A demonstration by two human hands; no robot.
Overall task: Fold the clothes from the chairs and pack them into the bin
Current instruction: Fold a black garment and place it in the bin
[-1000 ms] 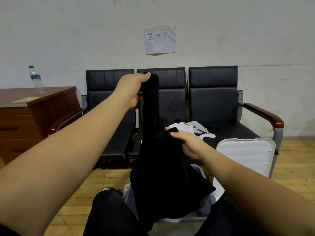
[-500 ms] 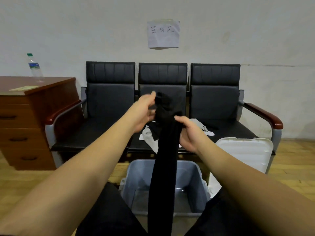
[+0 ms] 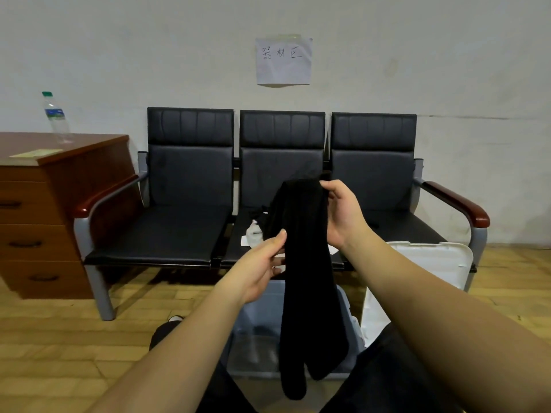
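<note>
A long black garment (image 3: 304,263) hangs doubled over in front of me, its ends dangling over the grey bin (image 3: 256,329) on the floor. My right hand (image 3: 343,216) grips its top fold between fingers and thumb. Lower down on the left edge, my left hand (image 3: 259,266) pinches the cloth, palm turned up. Behind the garment, a white and grey piece of clothing (image 3: 253,235) lies on the middle seat of the black three-seat bench (image 3: 190,234); most of it is hidden.
The bin's white lid (image 3: 429,263) leans against the right end of the bench. A wooden drawer cabinet (image 3: 44,210) with a water bottle (image 3: 56,117) stands at the left. My dark-trousered knees flank the bin on the wooden floor.
My left hand let go of the garment's top, dropped and now pinches its left edge. The right hand took over the top fold and rose. The garment now hangs as a narrow doubled strip.
</note>
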